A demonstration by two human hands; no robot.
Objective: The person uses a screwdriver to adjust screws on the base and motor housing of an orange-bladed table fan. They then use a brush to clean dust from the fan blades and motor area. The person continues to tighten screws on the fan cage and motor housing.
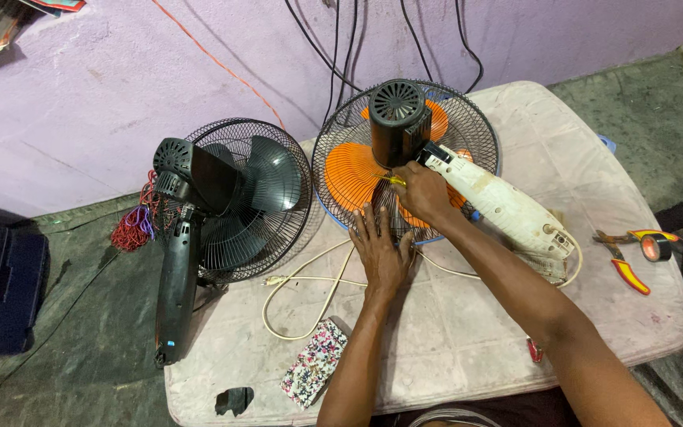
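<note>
Hands meet at the middle of the frame over an orange-bladed fan [349, 170] that lies face down on a worn whitish table [468, 332], its wire guard ringing the blades and its black motor housing [395, 119] pointing up toward the top centre; the left hand [381, 249] lies flat with fingers spread on the lower edge of the guard, pressing rather than gripping; the right hand [420, 192] is curled just above it, fingers closed around a yellow-handled screwdriver [393, 180] whose tip points left at the base of the motor housing; the fan's white stand [507, 209] slants from the housing toward the right of the frame, and a cream power cord [302, 292] loops from it across the table to lower centre; left of centre a black fan [239, 198] leans at the table's left edge, its dark stand [177, 292] reaching down to lower left, with a bundle of red and purple wires [132, 225] just beside it; a flower-patterned phone case [314, 362] rests at the near edge of the table by the left forearm; at the right edge lie red-and-yellow pliers [622, 265] touching a roll of black tape [656, 247]; black cables [341, 47] hang down the lilac wall [81, 95] at top centre.
</note>
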